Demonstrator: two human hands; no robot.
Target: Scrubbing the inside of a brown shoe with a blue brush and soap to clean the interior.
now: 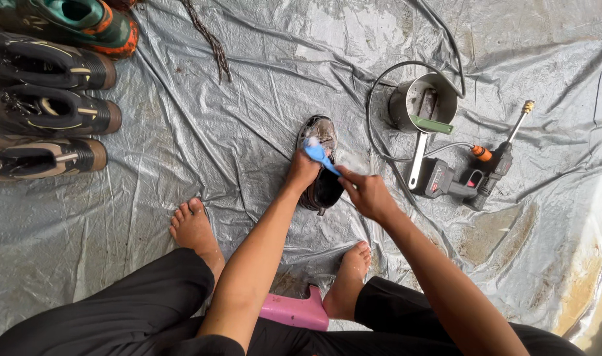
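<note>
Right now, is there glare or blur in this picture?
Head view: soft daylight, no hard shadows; pale glare on the wet grey tarp; the blue brush in the right hand is slightly blurred; the shoe and left hand look sharp.

One head-worn camera looks steeply down, close over the hands, onto a grey tarp (pixel 182 132).

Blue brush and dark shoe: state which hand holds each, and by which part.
The right hand grips the blue brush by its handle end; the left hand holds the dark shoe at its side.
</note>
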